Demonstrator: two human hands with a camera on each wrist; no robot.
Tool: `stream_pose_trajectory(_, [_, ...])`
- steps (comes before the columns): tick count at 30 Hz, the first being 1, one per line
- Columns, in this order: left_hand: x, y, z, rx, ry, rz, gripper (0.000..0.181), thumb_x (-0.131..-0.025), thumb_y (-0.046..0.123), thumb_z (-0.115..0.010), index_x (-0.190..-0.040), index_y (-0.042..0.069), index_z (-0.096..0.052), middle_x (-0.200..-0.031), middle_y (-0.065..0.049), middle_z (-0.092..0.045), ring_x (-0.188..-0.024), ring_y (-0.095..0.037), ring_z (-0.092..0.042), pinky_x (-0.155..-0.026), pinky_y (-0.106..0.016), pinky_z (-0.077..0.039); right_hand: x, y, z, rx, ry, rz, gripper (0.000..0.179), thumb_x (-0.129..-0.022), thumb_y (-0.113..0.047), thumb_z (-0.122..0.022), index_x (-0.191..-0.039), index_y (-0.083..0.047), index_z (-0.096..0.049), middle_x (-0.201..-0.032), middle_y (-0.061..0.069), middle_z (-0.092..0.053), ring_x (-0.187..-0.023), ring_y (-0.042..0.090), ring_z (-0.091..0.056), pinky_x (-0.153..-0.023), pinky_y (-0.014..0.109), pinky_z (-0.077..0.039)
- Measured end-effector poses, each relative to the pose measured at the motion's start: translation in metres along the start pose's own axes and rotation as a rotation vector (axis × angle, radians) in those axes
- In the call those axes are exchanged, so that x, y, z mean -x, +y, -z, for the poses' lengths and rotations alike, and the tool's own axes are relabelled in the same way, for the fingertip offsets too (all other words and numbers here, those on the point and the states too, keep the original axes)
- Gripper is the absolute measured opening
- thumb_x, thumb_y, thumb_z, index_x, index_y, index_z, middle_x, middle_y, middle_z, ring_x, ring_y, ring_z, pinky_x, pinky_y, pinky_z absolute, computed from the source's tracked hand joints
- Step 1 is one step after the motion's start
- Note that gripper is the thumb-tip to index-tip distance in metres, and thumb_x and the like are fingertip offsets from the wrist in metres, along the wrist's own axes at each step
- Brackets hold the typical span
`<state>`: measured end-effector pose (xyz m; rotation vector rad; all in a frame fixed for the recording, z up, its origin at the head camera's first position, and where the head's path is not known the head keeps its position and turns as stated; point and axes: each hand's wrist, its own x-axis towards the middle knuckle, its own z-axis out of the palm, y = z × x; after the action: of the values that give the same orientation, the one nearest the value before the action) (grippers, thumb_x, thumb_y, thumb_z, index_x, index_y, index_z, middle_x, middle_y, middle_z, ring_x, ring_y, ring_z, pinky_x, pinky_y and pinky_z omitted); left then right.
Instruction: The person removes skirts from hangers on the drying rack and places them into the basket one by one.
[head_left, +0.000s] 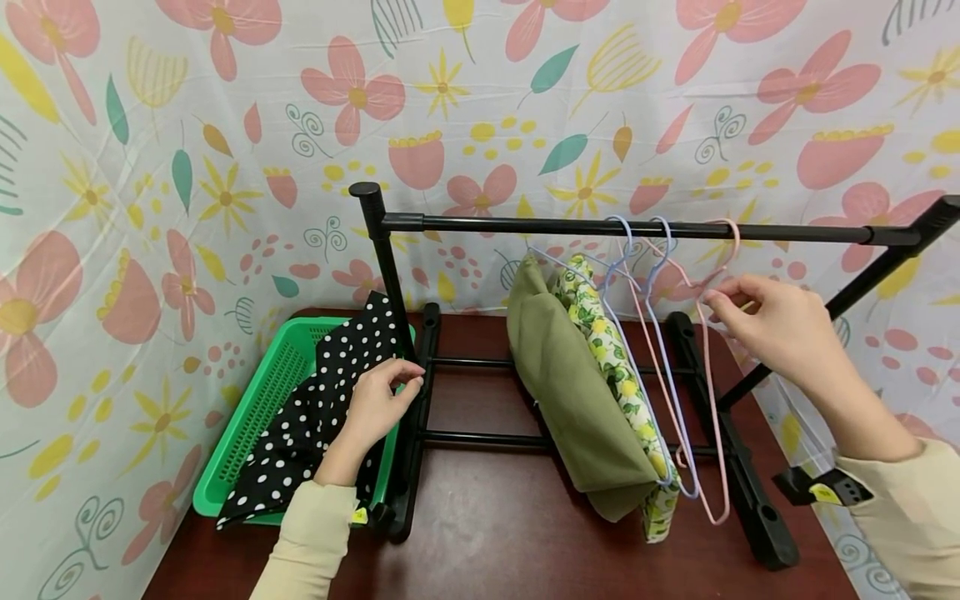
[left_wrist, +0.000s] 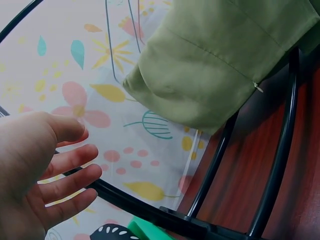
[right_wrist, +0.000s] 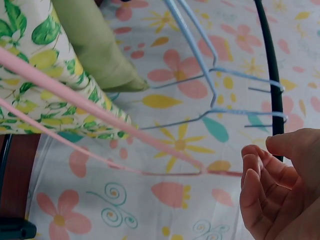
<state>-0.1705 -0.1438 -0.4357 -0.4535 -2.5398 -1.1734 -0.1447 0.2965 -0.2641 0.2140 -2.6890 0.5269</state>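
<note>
Pink hanger (head_left: 712,392) points hook-up, long axis crossing rail (head_left: 517,226).

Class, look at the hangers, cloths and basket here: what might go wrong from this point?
1. The pink hanger, pinched near its neck by the right grip, hangs close beside the blue hangers, so lifting it could snag them.
2. The olive cloth hangs folded; if the rail is knocked, it might slip off.
3. The dotted cloth pokes over the rim of the basket, so a bump could drag it out.

Home-style laundry setting: flowered backdrop (head_left: 480,100), clothes rack (head_left: 525,225), green basket (head_left: 258,417)
</note>
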Motion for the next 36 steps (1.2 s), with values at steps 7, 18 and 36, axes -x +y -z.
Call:
stream_pose_trajectory(7, [-0.001, 0.001, -0.004, 0.0, -0.015, 0.02, 0.007, -0.085, 0.014, -0.066, -0.089, 0.018, -0.069, -0.086, 0.005, -0.065, -0.075, -0.007, -0.06, -0.069, -0.032, -0.051, -0.001, -0.019, -0.006, -0.029, -0.02, 0.038, 0.022, -0.091, -0.028, -0.057, -0.093, -0.011, -0.069, -0.061, 0.002, -0.065, -0.045, -0.002, -0.051, -0.039, 0.025, -0.033])
stream_pose_trajectory(18, [0.0, -0.002, -0.01, -0.002, -0.023, 0.035, 0.008, -0.084, 0.013, -0.065, -0.087, 0.02, -0.069, -0.087, 0.007, -0.063, -0.077, -0.006, -0.059, -0.071, -0.032, -0.052, -0.01, -0.039, -0.018, -0.023, -0.038, 0.17, 0.021, -0.091, -0.02, -0.058, -0.106, -0.009, -0.069, -0.065, 0.003, -0.068, -0.048, 0.002, -0.056, -0.038, 0.023, -0.036])
stream_pose_trajectory(36, [0.001, -0.008, -0.022, 0.016, -0.053, 0.057, 0.014, -0.085, 0.014, -0.065, -0.096, 0.02, -0.07, -0.093, 0.004, -0.066, -0.081, -0.014, -0.061, -0.074, -0.036, -0.052, -0.026, -0.064, -0.034, -0.001, -0.168, 0.173, 0.032, -0.092, -0.025, -0.056, -0.117, -0.006, -0.062, -0.089, 0.016, -0.069, -0.055, 0.019, -0.061, -0.041, 0.028, -0.036])
